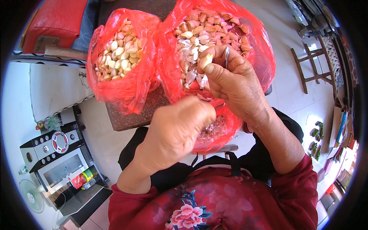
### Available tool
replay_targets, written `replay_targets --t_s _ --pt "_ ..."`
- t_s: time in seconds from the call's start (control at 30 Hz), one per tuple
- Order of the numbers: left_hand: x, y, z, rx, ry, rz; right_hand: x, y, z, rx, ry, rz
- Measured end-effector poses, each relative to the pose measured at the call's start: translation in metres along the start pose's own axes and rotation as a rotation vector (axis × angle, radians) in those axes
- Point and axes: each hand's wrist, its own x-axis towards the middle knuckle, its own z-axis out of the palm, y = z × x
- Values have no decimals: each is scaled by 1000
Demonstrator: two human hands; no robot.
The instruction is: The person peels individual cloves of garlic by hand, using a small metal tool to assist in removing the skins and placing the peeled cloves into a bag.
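My right hand (pixel 237 76) pinches a pale garlic clove (pixel 206 61) between thumb and forefinger. A small metal blade (pixel 227 56) sticks up from among the same hand's fingers. Curled and blurred, my left hand (pixel 179 126) hovers over a lower red bag (pixel 232 126) of papery skins; its fingertips are hidden, so I cannot tell whether it holds anything. Beyond the hands, a large red plastic bag (pixel 263 43) holds unpeeled garlic cloves (pixel 212 24) and loose white skins. To its left, another red plastic bag (pixel 126 89) is filled with peeled cloves (pixel 120 54).
Both upper bags rest on a brown patterned table (pixel 123 118). A red padded seat (pixel 56 24) is at the upper left. A black and silver cabinet (pixel 54 146) and a fan (pixel 31 197) stand at the left. At the right are a wooden-framed chair (pixel 316 64) and green leaves (pixel 316 138).
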Motion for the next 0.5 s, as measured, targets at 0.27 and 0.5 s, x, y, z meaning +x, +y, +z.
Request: replay_targets --t_s 0.27,0.5 --pt "-45 -16 15 294 -571 -159 0 -1 -2 -30 -82 46" --pt "-49 -24 14 384 -757 -228 4 1 0 -124 -82 59"
